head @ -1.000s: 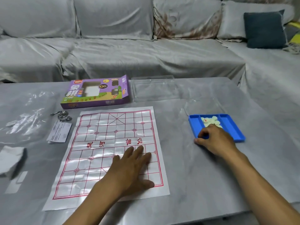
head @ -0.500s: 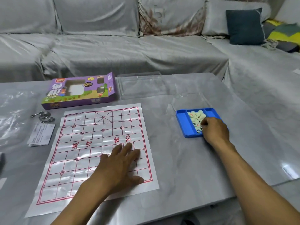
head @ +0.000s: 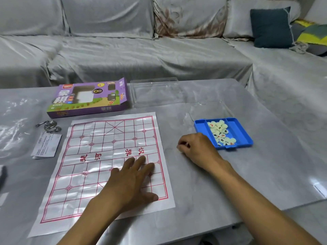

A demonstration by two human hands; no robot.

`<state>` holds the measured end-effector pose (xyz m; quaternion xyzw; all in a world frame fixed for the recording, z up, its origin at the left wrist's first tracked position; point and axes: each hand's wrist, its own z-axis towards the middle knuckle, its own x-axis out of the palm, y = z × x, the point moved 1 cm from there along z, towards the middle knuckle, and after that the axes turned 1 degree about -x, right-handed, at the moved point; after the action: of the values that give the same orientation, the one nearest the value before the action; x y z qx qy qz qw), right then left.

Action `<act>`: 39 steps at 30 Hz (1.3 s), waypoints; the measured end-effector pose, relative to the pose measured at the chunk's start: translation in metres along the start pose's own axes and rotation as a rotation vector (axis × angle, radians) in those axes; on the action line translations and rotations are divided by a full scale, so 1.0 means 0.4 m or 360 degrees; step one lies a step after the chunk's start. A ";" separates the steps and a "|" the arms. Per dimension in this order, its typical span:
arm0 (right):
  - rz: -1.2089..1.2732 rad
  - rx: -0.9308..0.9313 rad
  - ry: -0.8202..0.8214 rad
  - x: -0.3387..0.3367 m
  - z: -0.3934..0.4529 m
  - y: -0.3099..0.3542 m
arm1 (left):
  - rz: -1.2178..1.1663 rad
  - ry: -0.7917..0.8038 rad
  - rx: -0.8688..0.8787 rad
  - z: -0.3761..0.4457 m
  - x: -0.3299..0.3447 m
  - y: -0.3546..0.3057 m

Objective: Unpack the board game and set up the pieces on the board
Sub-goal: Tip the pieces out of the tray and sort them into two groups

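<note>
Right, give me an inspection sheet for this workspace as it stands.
Surface: grey table, glossy.
Job's things: paper board lying flat, no pieces on it; pale pieces heaped in the blue tray; purple box open at its end.
Clutter: clear lid, metal ring puzzle, leaflet, plastic wrap.
Hands: left hand flat on the board; right hand curled beside the tray, contents hidden.
Cables: nothing seen.
Surroundings: covered sofa, dark cushion.

Purple box (head: 88,99) reading 象棋 and XIANG QI, board sheet (head: 106,165) marked 楚河 汉界
</note>
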<state>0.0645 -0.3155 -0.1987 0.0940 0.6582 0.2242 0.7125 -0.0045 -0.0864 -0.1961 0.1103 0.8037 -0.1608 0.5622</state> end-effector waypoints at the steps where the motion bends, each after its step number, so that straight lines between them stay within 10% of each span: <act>1: 0.0081 0.0069 -0.0128 -0.021 0.008 -0.014 | -0.0003 0.0004 -0.0002 0.000 0.000 0.000; 4: -0.0036 0.0491 -0.0505 -0.086 0.015 -0.115 | -0.0002 0.0010 0.0002 0.002 -0.001 -0.001; 8: -0.0375 0.0887 -0.0161 -0.102 -0.005 -0.220 | -0.0001 0.0009 -0.0001 0.002 -0.001 0.001; 28: 0.0380 0.0647 -0.0611 -0.122 0.003 -0.160 | -0.0012 0.0043 -0.0018 0.003 0.000 -0.001; 33: 0.0524 0.0415 0.0308 -0.055 -0.005 -0.017 | -0.0013 0.0042 -0.0012 0.002 -0.002 -0.002; 39: 0.0328 0.0328 0.0353 -0.023 -0.002 -0.001 | -0.0023 0.0057 -0.0020 0.003 -0.001 0.000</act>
<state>0.0636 -0.3200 -0.1906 0.2083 0.7392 0.2363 0.5953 -0.0036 -0.0869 -0.1961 0.1037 0.8154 -0.1580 0.5472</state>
